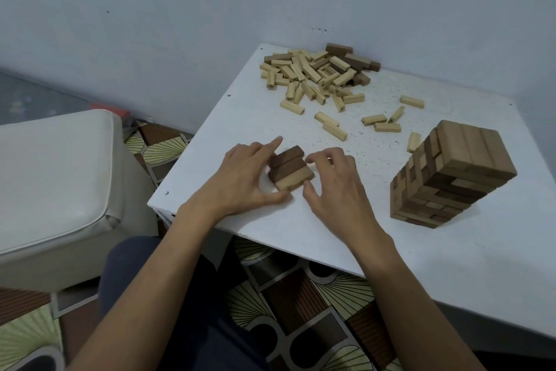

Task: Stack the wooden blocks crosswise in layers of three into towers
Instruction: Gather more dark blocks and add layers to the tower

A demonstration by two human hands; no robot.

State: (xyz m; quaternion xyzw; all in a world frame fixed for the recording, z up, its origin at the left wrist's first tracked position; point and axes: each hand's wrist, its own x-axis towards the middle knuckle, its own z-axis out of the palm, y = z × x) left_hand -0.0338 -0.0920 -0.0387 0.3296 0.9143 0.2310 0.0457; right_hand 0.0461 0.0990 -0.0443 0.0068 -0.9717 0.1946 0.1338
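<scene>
Three rectangular wooden blocks, two dark brown and one pale, lie side by side on the white bench near its front-left corner. Left grip, fingers spread, presses their left ends. Right grip curls at their right ends; hold cannot be determined. Recommend squaring the ends flush before laying the crosswise layer.

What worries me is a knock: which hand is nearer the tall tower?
Right. The right hand sits apart from the tall tower, to its left; the left hand is farther left, beyond the three-block layer.
</scene>
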